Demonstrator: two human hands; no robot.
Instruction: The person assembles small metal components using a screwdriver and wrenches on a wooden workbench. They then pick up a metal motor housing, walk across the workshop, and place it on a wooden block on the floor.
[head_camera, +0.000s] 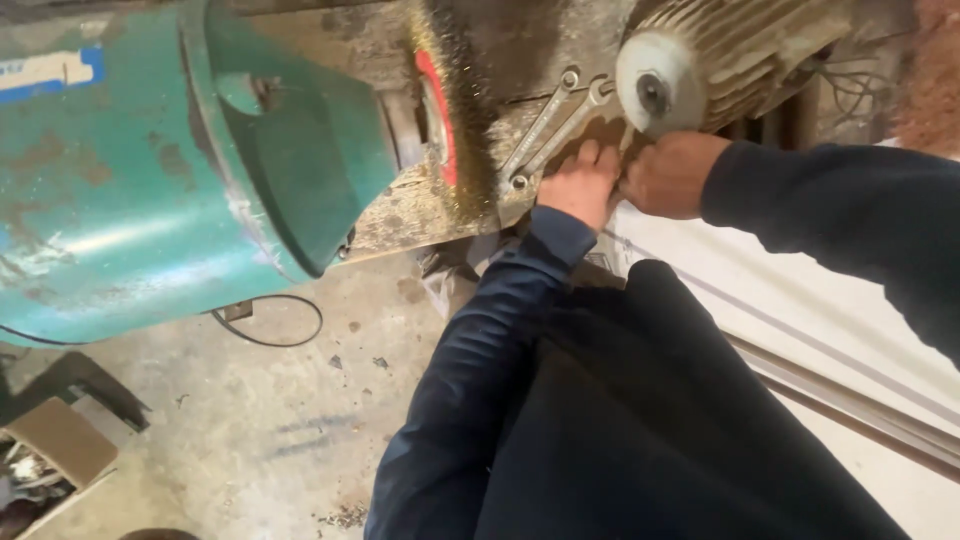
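1. Two long silver open-ended steel spanners (548, 128) lie slanted near the bench's front edge, touching the left hand's (580, 185) fingertips.
2. The left hand lies flat, fingers released.
3. The right hand (668, 175) is clenched beneath a ribbed grey metal motor (720, 60); what it grips I cannot tell.

Green machine (150, 170), wire brush wheel (445, 110), cardboard box (60, 445).

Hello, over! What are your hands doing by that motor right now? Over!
Left hand on bench by two spanners. Right hand under grey motor; grip hidden. Wire wheel close on the left.
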